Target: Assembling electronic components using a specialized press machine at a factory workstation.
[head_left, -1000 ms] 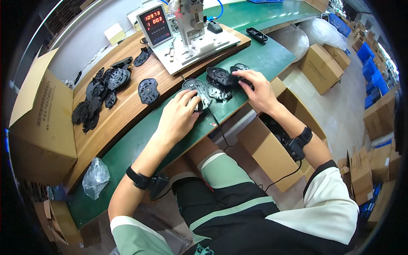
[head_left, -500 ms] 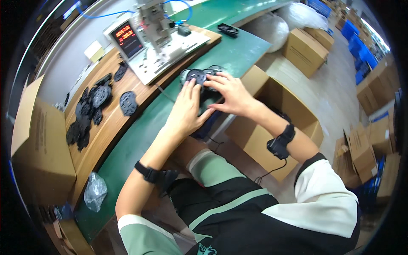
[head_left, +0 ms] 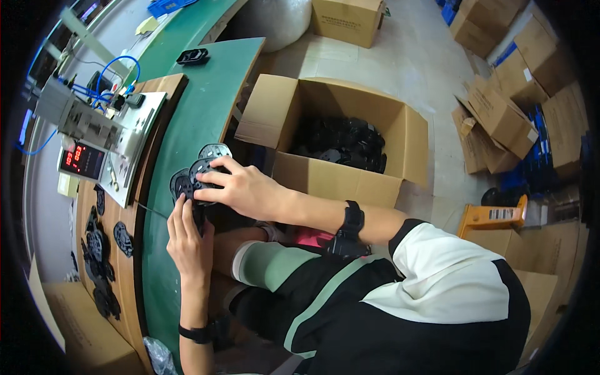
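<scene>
A small cluster of black, palm-sized moulded plastic parts (head_left: 203,170) sits at the edge of the green worktop (head_left: 187,115), overlapping one another. My right hand (head_left: 250,190) reaches over them from the right, fingers curled around the parts' near side. My left hand (head_left: 189,242) comes up from below, and its fingertips press against the lower part of the same cluster. Fingers hide some of the parts, so I cannot tell how they fit together.
An open cardboard box (head_left: 340,169) holding many black parts (head_left: 350,140) stands right of the worktop. On the left, a bench machine (head_left: 94,128) with a red-digit display stands on a wooden board, beside loose black parts (head_left: 97,250). A black tray-like piece (head_left: 192,57) lies farther back.
My view has swung to the right, bringing the box's contents into sight. Both hands stay at the cluster; the right fingers now curl more closely over it.
</scene>
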Action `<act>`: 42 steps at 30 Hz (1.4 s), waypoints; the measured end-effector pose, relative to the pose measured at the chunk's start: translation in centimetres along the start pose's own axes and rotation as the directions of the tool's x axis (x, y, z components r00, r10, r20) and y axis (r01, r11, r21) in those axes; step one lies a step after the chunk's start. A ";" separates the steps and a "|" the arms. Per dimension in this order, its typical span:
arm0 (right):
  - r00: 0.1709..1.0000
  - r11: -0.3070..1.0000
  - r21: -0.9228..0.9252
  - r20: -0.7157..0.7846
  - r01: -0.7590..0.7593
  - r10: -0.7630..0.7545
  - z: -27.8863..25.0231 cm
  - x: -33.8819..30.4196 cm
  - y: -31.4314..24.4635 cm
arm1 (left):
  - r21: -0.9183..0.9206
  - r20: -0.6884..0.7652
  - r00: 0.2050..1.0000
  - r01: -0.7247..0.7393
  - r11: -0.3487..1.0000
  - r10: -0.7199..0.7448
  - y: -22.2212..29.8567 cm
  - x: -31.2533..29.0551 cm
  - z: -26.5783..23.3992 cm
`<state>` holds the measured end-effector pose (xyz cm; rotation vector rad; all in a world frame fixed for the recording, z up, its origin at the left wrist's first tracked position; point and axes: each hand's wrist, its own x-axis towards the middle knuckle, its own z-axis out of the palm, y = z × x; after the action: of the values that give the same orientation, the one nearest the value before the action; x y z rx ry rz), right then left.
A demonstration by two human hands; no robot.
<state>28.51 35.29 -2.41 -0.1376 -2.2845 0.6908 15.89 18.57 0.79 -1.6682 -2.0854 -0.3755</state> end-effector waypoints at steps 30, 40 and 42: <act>0.567 0.567 -0.018 0.019 -0.823 0.824 -4.1 -29.3 24.4 | -0.481 0.161 0.979 -0.029 0.876 0.121 23.2 3.1 36.1; 0.940 0.944 0.027 -0.087 -0.328 0.329 -3.8 -4.2 1.4 | -0.619 -0.303 0.952 -0.157 0.770 -0.050 8.9 3.6 5.7; 0.997 0.983 0.168 -0.018 -0.074 0.078 -2.7 -0.2 -3.2 | -0.397 -0.365 0.925 -0.054 0.916 -0.104 3.1 0.5 -0.9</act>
<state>30.82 33.71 0.66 -0.1539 -2.1960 0.9122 18.94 19.30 1.68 -1.6163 -1.8178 -1.1093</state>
